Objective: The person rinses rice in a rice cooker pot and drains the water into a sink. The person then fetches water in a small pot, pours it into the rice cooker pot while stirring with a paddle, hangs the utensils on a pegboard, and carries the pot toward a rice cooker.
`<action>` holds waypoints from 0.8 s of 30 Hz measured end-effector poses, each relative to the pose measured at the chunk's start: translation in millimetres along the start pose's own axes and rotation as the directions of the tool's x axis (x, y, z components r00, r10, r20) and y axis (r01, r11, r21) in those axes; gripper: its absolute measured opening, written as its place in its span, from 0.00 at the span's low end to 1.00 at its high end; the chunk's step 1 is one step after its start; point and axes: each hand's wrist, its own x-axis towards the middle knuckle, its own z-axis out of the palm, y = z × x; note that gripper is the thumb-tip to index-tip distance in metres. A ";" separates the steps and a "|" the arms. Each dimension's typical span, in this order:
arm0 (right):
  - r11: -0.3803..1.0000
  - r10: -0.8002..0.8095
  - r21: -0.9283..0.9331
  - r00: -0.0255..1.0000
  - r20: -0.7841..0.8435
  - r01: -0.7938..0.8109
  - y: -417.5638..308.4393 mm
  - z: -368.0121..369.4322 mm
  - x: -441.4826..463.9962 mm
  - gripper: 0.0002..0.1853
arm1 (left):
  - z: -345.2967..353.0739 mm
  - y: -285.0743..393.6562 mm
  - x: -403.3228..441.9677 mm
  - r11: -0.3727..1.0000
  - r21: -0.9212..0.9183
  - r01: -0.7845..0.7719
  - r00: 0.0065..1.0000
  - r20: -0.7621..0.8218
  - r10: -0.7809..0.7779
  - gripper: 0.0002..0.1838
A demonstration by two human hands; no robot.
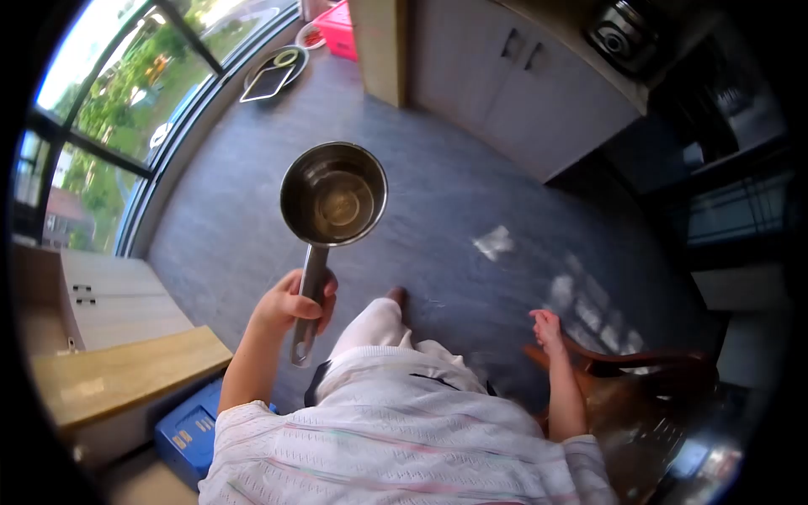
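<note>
My left hand [301,301] is closed round the flat metal handle of a small saucepan [334,194]. The pan is held out in front of me over the floor, its round mouth facing up toward the camera. Its inside looks brownish and shiny, with a ring at the bottom; whether liquid is in it I cannot tell. On the other side, my right hand [548,329] hangs away from my body with fingers loosely bent and nothing visible in it. A brown wooden chair [602,362] is closest to that hand.
Grey floor [454,202] stretches ahead, with sunlit patches. By the window stand a tray [271,82], a bowl with red contents [310,35] and a pink basket [338,31]. Cabinets [480,76] line the far right. A wooden counter [126,370] and blue box [189,429] sit left.
</note>
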 end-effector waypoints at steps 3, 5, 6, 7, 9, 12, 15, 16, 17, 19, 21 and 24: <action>0.969 0.209 0.164 0.968 -0.140 -0.185 65.8 -47.3 -18.1 0.08 | 39.7 26.4 108.7 0.973 0.165 0.161 0.976 0.118 -0.182 0.19; 0.928 0.320 0.254 0.934 -0.161 -0.274 113.8 -66.5 -33.5 0.07 | 68.4 36.8 178.0 0.936 0.255 0.242 0.932 0.209 -0.298 0.18; 0.914 0.357 0.262 0.922 -0.149 -0.311 148.8 -75.3 -37.7 0.07 | 86.0 37.3 214.5 0.925 0.265 0.274 0.905 0.253 -0.341 0.18; 0.905 0.380 0.263 0.914 -0.144 -0.335 187.1 -82.4 -36.4 0.07 | 103.3 34.8 249.6 0.917 0.272 0.291 0.879 0.303 -0.369 0.18; 0.881 0.414 0.301 0.903 -0.113 -0.366 202.8 -110.2 -22.0 0.07 | 146.7 22.0 326.3 0.907 0.257 0.334 0.835 0.366 -0.412 0.19; 0.924 0.308 0.270 0.947 -0.097 -0.273 198.3 -165.4 3.1 0.08 | 220.9 -7.7 414.3 0.902 0.178 0.394 0.796 0.424 -0.432 0.20; 0.954 0.219 0.257 0.944 -0.248 -0.154 149.1 -250.1 63.6 0.08 | 304.3 -29.1 506.4 0.883 0.119 0.454 0.745 0.493 -0.450 0.19; 0.936 0.216 0.330 0.940 -0.265 -0.122 131.0 -283.9 87.0 0.07 | 330.4 -31.2 536.3 0.864 0.098 0.494 0.700 0.545 -0.462 0.19; 0.914 0.205 0.397 0.937 -0.283 -0.080 112.9 -317.5 117.0 0.07 | 353.9 -33.6 560.2 0.873 0.088 0.480 0.709 0.547 -0.445 0.19; 0.916 0.209 0.397 0.907 -0.365 -0.052 48.0 -394.0 172.9 0.06 | 397.3 -39.6 612.9 0.858 0.069 0.509 0.681 0.578 -0.450 0.19; 0.959 0.106 0.280 0.847 -0.520 0.051 -44.5 -456.8 206.3 0.07 | 423.3 -46.1 673.0 0.848 0.121 0.516 0.610 0.643 -0.463 0.19; 0.974 -0.036 0.183 0.892 -0.450 0.132 -73.7 -538.1 273.5 0.12 | 463.9 -47.2 752.5 0.880 0.167 0.446 0.637 0.632 -0.442 0.20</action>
